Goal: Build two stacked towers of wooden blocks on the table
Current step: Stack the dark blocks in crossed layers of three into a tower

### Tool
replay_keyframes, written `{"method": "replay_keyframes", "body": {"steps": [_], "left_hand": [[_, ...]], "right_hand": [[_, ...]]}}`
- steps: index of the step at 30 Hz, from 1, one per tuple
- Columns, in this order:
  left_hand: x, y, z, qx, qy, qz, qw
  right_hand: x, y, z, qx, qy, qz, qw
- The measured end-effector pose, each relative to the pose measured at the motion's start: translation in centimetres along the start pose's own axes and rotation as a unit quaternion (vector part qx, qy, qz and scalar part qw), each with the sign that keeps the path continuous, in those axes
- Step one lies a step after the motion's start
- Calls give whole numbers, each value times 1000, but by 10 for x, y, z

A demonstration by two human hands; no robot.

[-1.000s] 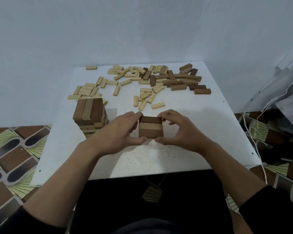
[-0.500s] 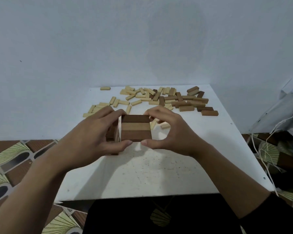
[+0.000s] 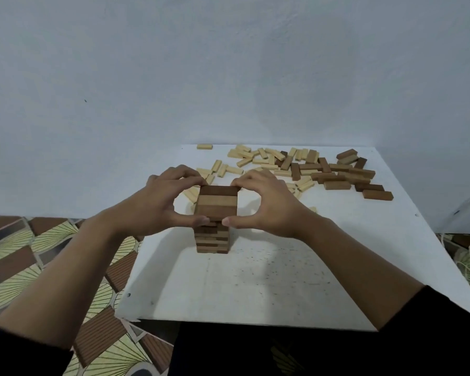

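The three-block layer [image 3: 217, 202] (dark, pale, dark) is at the top of the tower [image 3: 212, 240], which stands near the middle of the table [image 3: 255, 280]. A second ago it lay flat on the table beside the tower. I have carried it across, so the tower gains a storey once I let go. My left hand [image 3: 158, 202] pinches it from 9 o'clock and my right hand [image 3: 269, 204] from 3 o'clock, thumbs near, fingers curled over the far edge. Loose blocks [image 3: 310, 169] lie from 12 to 2 o'clock. I judge the second tower not yet begun.
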State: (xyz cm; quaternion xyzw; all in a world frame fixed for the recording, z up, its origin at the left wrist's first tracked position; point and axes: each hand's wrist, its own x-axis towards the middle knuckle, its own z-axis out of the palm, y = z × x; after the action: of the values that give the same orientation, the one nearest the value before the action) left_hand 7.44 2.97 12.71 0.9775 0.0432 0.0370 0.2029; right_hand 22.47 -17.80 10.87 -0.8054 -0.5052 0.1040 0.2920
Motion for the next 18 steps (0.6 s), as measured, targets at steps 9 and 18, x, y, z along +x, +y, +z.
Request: {"method": "replay_keyframes", "body": {"steps": [9,18], "left_hand": [[11,-32,6,-23,-32,-8,999],[9,-39,16,-30,-26,-12,999]], "right_hand": [[20,-2,10,-33,-15,21,999],[20,-2,15,-46,-28,26,998]]}}
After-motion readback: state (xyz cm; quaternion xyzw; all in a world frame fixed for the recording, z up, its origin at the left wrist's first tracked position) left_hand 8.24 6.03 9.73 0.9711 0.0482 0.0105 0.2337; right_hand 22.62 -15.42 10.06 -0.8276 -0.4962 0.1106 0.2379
